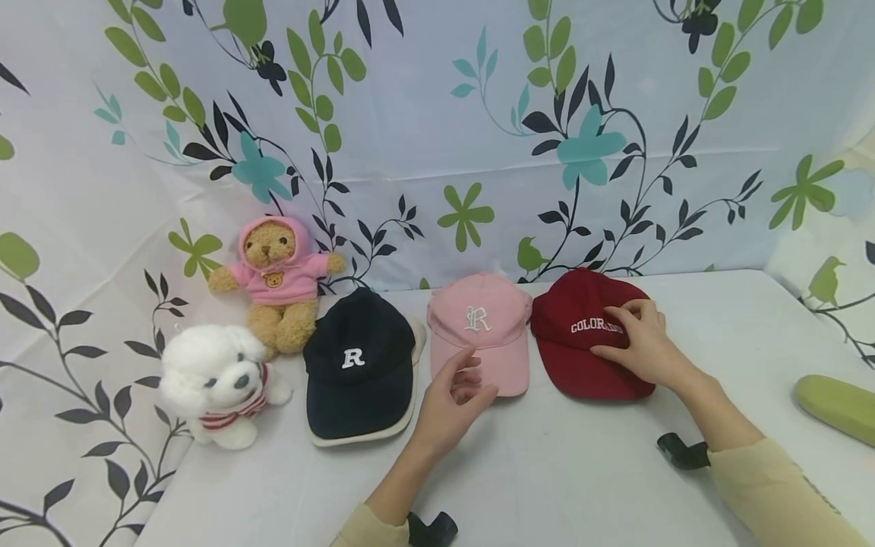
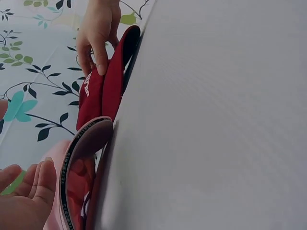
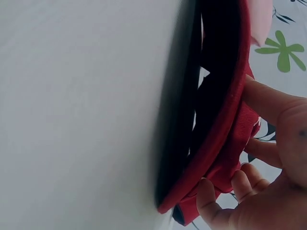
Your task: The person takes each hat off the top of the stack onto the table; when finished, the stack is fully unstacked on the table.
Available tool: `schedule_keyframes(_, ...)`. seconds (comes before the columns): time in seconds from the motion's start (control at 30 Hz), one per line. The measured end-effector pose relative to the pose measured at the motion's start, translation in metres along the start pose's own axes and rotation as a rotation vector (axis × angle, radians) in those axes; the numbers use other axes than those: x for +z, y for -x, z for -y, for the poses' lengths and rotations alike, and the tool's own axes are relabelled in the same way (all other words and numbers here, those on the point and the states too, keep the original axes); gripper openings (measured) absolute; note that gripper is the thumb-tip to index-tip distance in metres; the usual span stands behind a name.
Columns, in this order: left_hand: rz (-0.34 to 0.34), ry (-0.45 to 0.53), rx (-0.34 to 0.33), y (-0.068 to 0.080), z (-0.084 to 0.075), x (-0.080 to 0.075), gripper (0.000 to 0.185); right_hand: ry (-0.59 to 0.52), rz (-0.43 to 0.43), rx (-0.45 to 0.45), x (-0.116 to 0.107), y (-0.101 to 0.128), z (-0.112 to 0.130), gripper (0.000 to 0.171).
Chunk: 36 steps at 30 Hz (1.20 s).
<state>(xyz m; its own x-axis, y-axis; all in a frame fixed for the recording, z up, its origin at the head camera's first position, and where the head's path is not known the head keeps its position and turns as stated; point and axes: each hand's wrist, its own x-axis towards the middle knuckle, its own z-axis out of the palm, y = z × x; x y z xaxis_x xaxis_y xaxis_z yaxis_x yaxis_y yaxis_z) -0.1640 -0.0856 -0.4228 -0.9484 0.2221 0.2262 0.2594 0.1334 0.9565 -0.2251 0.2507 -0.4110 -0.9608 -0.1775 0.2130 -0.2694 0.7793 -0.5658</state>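
A red baseball cap [image 1: 581,319] with COLORADO lettering lies at the right end of the row. My right hand [image 1: 642,346] holds its front, thumb near the brim seam and fingers on the crown; the right wrist view shows the thumb against the red cap [image 3: 230,120]. Left of it rests a pink baseball cap [image 1: 481,327] with a white R. My left hand [image 1: 447,406], fingers loosely bent and holding nothing, is at the pink cap's brim. In the left wrist view it appears beside the pink cap [image 2: 57,153]; contact is unclear.
Further left, a navy cap [image 1: 355,349] with a white R lies over a cream cap [image 1: 418,338]. A teddy bear [image 1: 280,281] in a pink hoodie and a white plush dog [image 1: 219,380] are at the left. A green object [image 1: 837,406] lies at the right edge.
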Motion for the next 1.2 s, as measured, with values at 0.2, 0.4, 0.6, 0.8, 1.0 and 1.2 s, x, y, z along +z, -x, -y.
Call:
schedule_keyframes(0.2, -0.019, -0.029, 0.008, 0.004, 0.002, -0.005, 0.062, -0.004, 0.006, -0.007, 0.003, -0.004, 0.001, 0.069)
schedule_keyframes(0.4, -0.027, -0.043, -0.002, 0.007, 0.001, -0.010, 0.062, -0.006, 0.018, -0.011, 0.004, -0.009, -0.001, 0.068)
schedule_keyframes(0.6, -0.038, -0.043, 0.037, 0.008, -0.001, -0.016, 0.061, -0.005, 0.023, -0.021, 0.004, -0.014, -0.001, 0.067)
schedule_keyframes(0.8, -0.052, -0.045, 0.036, 0.010, -0.001, -0.020, 0.062, -0.003, 0.032, -0.024, 0.005, -0.017, 0.001, 0.069)
schedule_keyframes(1.0, -0.075, -0.070, 0.063, 0.011, 0.000, -0.026, 0.063, 0.020, 0.040, -0.002, 0.005, -0.018, 0.006, 0.071)
schedule_keyframes(1.2, -0.093, -0.053, 0.085, 0.013, 0.003, -0.032, 0.064, 0.054, 0.020, 0.018, 0.003, -0.022, 0.017, 0.074)
